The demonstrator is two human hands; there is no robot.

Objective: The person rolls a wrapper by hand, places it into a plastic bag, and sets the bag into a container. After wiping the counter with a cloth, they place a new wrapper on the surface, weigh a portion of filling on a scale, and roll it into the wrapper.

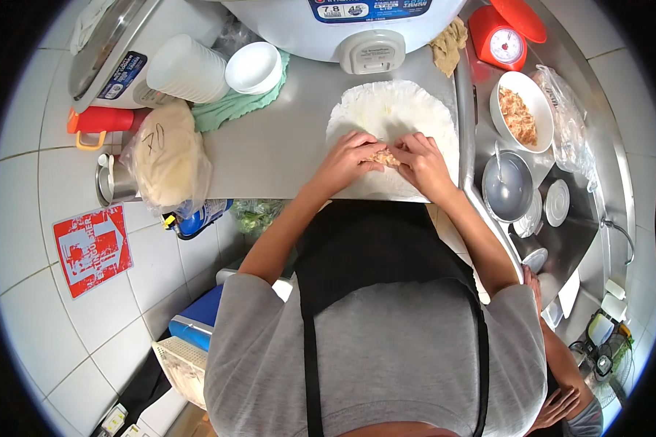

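Note:
A round white pastry sheet [390,105] lies on the steel counter in front of me, a stack of such sheets by its look. Near its close edge sits a small heap of orange-brown shredded filling [383,156]. My left hand [348,160] presses on the left end of this heap with its fingers curled together. From the other side, my right hand [423,164] pinches the right end with thumb and fingertips. Part of the filling is hidden under the fingers.
At right stand a white bowl of the filling [517,109], a metal bowl with a spoon [508,186] and a red scale [497,40]. On the left lie a bagged stack of sheets [169,156] and white bowls [254,68]. Another person's arm [561,349] reaches in at lower right.

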